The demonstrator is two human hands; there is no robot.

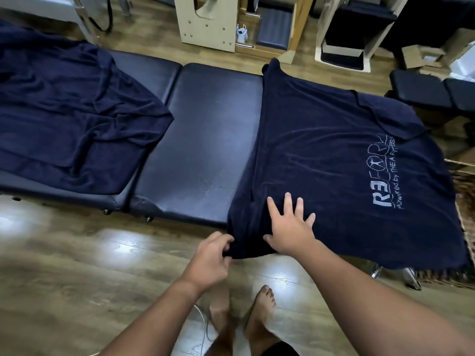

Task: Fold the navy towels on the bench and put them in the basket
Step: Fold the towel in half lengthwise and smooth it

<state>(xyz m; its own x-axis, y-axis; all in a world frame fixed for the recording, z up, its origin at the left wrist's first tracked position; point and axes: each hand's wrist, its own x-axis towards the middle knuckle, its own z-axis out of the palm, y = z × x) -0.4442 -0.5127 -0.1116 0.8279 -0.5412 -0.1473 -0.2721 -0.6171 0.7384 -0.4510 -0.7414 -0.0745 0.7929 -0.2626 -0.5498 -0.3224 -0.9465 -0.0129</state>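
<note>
A navy towel (334, 155) with pale printed lettering lies spread flat over the right end of the dark padded bench (205, 140). Its near left corner hangs over the bench's front edge. My left hand (212, 258) pinches that hanging corner. My right hand (289, 227) lies flat on the towel just right of the corner, fingers spread. A second navy towel (69, 114) lies rumpled on the bench's left end. A woven basket (465, 201) shows partly under the spread towel's right edge.
Wooden floor runs in front of the bench, where my bare feet (246, 312) stand. Behind the bench stand pale wooden units (208, 21) and dark padded boxes. Another dark padded stool (431, 88) stands at the far right.
</note>
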